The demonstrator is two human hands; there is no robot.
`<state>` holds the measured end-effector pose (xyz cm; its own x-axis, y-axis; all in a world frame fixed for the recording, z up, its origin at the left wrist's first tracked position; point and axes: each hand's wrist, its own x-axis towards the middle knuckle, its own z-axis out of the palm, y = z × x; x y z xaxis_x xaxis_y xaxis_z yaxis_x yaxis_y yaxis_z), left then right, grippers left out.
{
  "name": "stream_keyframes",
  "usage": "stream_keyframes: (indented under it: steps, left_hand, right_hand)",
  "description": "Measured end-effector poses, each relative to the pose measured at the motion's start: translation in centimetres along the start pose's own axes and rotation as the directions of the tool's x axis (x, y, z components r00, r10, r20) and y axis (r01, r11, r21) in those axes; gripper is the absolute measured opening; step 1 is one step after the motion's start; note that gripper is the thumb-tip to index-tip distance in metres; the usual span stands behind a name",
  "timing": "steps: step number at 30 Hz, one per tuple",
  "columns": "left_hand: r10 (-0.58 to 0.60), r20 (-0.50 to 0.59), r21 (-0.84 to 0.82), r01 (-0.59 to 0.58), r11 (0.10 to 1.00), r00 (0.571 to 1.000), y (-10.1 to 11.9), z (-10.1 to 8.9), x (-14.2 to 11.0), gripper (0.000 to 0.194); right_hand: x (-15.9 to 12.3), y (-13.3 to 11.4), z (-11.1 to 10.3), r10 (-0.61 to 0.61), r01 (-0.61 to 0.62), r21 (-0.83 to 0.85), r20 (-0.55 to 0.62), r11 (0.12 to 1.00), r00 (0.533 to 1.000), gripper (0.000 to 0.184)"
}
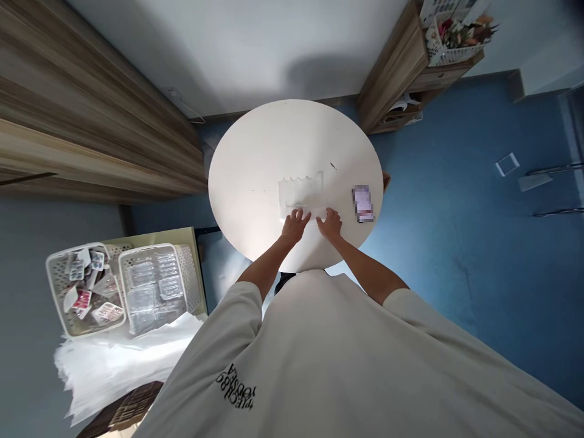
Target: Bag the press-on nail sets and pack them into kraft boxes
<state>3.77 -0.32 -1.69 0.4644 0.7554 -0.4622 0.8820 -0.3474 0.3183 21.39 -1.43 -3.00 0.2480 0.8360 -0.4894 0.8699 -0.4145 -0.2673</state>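
Note:
A thin white sheet (pixel 303 185) with a jagged far edge lies on the round white table (pixel 255 146). Both hands are at its near edge, side by side with a small gap. My left hand (pixel 295 225), with a ring on one finger, has its fingers bent over the near edge and the thumb pointing inward. My right hand (pixel 330 225) grips the right part of that edge in the same way, fingers curled. The sheet's near strip looks raised or folded between them. Fingertips are partly lost against the white material. To the right lies a phone (pixel 363 203), its screen blurred out.
At the left, a white basket of small packets (pixel 86 289) stands beside a basket of clear plastic boxes (pixel 155 286). White sheets (pixel 137 353) lie below them. A wooden cabinet (pixel 396 67) with a basket on top stands at the back right, close to the table.

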Motion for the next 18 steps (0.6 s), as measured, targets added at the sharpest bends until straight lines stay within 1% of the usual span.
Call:
stream_keyframes:
  steps: [2,7,11,14,18]
  left_hand:
    - [-0.009,0.009,0.015,0.009,1.0,1.0,0.6,-0.1,0.1,0.085]
    - [-0.048,0.017,0.013,0.048,0.999,0.999,1.9,-0.2,1.1,0.084]
    - [-0.067,-0.004,0.016,0.067,0.998,0.998,2.3,0.2,1.9,0.086]
    - [-0.086,-0.006,0.009,0.086,0.996,0.996,2.3,0.6,2.0,0.085]
    - [-0.096,0.017,0.025,0.096,0.995,0.995,2.3,0.5,2.2,0.086]
  right_hand:
    - [0.5,-0.4,0.1,0.022,-0.022,0.028,-0.006,0.999,1.0,0.052]
    - [1.4,-1.1,0.9,0.097,-0.09,0.085,-0.072,0.992,0.993,0.044]
    - [1.8,-1.0,1.7,0.117,-0.098,0.155,-0.118,0.983,0.986,0.036]
    - [2.3,-0.8,2.0,0.149,-0.131,0.175,-0.097,0.976,0.984,0.03]
    - [2.8,-0.8,1.6,0.178,-0.171,0.205,-0.019,0.964,0.984,0.013]
